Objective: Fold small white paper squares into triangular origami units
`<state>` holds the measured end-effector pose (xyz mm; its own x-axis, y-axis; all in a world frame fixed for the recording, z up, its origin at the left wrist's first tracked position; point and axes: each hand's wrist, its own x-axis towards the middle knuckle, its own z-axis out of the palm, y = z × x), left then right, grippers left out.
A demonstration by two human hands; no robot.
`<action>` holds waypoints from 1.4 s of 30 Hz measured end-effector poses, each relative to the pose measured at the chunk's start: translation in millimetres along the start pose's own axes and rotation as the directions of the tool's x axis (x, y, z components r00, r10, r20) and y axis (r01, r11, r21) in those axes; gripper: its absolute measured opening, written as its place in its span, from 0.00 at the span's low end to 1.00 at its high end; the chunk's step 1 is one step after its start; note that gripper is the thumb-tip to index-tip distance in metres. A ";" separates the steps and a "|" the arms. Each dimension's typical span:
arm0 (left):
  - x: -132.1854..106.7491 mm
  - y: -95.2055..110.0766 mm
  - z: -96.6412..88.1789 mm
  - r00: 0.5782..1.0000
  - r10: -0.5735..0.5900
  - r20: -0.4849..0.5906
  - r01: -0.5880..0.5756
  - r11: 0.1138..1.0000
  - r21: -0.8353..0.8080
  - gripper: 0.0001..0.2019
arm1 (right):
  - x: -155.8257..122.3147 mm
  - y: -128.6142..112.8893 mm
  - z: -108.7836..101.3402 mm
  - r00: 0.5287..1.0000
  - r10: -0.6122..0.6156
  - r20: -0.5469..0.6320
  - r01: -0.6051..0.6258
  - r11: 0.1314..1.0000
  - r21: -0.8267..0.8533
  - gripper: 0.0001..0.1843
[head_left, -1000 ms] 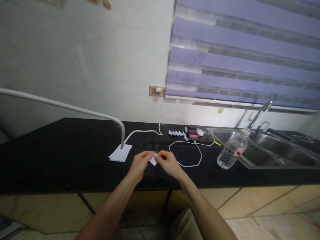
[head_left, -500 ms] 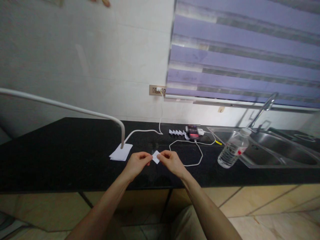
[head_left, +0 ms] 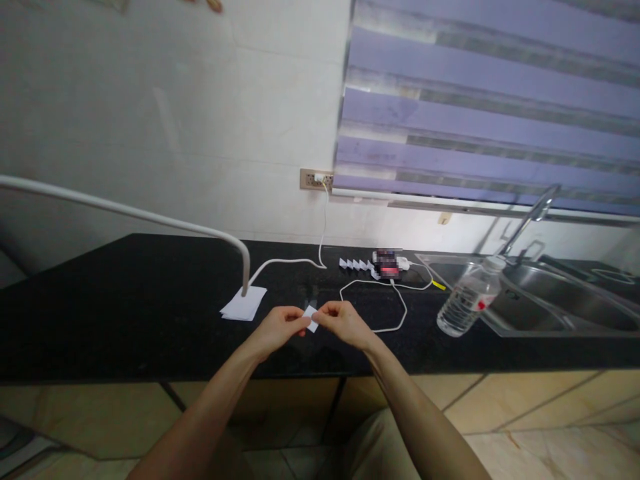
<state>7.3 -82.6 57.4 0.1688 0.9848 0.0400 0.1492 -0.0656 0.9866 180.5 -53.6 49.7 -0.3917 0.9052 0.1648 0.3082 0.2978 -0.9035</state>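
Observation:
A small folded piece of white paper (head_left: pixel 312 325) is pinched between both hands above the black countertop (head_left: pixel 165 333). My left hand (head_left: pixel 280 328) grips its left side with thumb and fingertips. From the other side, my right hand (head_left: pixel 345 323) pinches its right corner. The fingers cover part of the paper, so its folds are hard to make out. Left of the hands lies a stack of white paper sheets (head_left: pixel 247 307), with a white cable crossing in front of it. Farther back on the right is a row of several small folded white papers (head_left: pixel 356 265).
A blurred-out dark device (head_left: pixel 387 267) with a white plug sits behind the right hand, its white cable (head_left: pixel 405 310) looping on the counter. To the right stand a clear water bottle (head_left: pixel 467 300) and a steel sink (head_left: pixel 540 300) with a faucet (head_left: pixel 535 210). A wall socket (head_left: pixel 316 179) is behind.
My left fingertips have moved inward along the paper, covering more of it and nearing the right fingertips. The paper has shifted slightly left and down. Both hands keep their pinch.

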 end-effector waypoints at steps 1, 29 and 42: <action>0.5 -1.0 1.0 1.000 0.015 -0.013 -0.015 1.000 0.013 0.08 | 0.3 0.5 0.5 1.000 0.002 0.013 -0.002 1.000 0.018 0.15; -1.3 -8.3 15.9 0.974 0.005 -0.228 -0.014 0.999 -0.038 0.12 | 3.3 -10.8 4.3 0.995 -0.072 -0.065 0.072 0.997 -0.006 0.14; 1.4 -8.8 29.0 0.925 0.053 -0.375 -0.094 0.991 -0.092 0.11 | 1.8 -12.1 22.0 0.968 -0.159 -0.194 0.138 0.983 -0.118 0.12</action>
<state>34.5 -85.3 44.2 -0.2016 0.9682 0.1483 0.0428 -0.1425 0.9889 157.0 -62.3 52.2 -0.2600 0.8876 0.3802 0.3509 0.4537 -0.8192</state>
